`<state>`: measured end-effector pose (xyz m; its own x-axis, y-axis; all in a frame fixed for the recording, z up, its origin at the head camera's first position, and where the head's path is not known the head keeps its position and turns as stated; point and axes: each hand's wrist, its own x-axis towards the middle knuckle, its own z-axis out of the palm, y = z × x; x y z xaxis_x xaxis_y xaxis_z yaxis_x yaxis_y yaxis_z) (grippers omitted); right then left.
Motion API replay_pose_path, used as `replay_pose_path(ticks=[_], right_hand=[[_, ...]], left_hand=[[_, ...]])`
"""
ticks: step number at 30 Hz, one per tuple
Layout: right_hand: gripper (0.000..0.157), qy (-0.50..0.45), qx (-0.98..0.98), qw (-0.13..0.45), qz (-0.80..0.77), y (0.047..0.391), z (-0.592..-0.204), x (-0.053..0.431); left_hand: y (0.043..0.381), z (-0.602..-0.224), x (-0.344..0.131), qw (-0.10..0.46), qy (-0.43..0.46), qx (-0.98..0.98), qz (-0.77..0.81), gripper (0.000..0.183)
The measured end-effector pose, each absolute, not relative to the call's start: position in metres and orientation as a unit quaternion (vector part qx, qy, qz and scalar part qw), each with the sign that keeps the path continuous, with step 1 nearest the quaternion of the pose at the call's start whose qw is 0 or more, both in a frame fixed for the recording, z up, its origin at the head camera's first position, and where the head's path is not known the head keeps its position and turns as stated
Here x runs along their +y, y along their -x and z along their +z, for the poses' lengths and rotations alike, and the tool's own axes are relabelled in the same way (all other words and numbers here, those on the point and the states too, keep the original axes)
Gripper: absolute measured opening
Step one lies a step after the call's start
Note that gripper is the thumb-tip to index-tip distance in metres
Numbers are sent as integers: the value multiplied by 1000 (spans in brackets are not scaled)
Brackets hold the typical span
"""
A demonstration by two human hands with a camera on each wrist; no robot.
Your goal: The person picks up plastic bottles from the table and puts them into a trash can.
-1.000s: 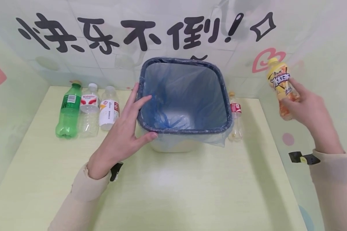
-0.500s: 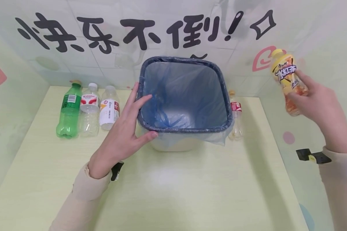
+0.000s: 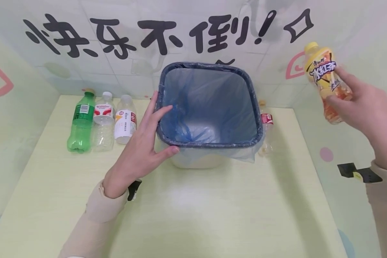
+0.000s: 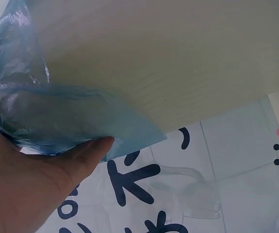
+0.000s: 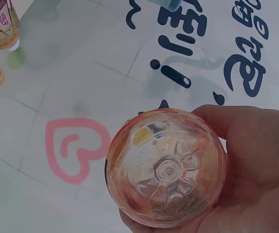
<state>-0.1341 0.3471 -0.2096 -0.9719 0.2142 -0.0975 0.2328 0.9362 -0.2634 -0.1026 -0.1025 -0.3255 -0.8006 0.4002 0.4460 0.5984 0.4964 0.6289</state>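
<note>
A pale trash can (image 3: 196, 162) with a dark rim stands on the table, lined with a translucent blue plastic bag (image 3: 209, 107). My left hand (image 3: 140, 152) rests on its left side with fingers spread, one fingertip reaching over the rim and the thumb along the front. In the left wrist view, the thumb (image 4: 93, 153) touches the bag's outer fold. Off to the right and raised, my right hand (image 3: 367, 107) grips an iced tea bottle (image 3: 324, 73) with a yellow cap, cap end up and leaning left. The bottle's clear base (image 5: 166, 170) faces the right wrist camera.
Left of the can stand a green bottle (image 3: 81, 123), a clear bottle with a red-and-white label (image 3: 103, 118) and a white-labelled bottle (image 3: 125, 123). A small red-labelled bottle (image 3: 267, 120) is partly hidden behind the can's right side. Printed walls enclose the table (image 3: 193, 208).
My right hand has moved up and to the right with the iced tea bottle in its grip. My left hand stays on the trash can; the view has shifted slightly.
</note>
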Motion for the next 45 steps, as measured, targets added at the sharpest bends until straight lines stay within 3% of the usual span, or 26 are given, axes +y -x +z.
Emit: replay_pose_path(ticks=[23, 45], right_hand=[[65, -52, 990, 32, -130, 125, -192, 296], [65, 30, 990, -5, -137, 110, -179, 242]], left_hand=[[100, -326, -101, 131, 292, -854, -410, 83], [102, -328, -100, 131, 287, -854, -413, 82]])
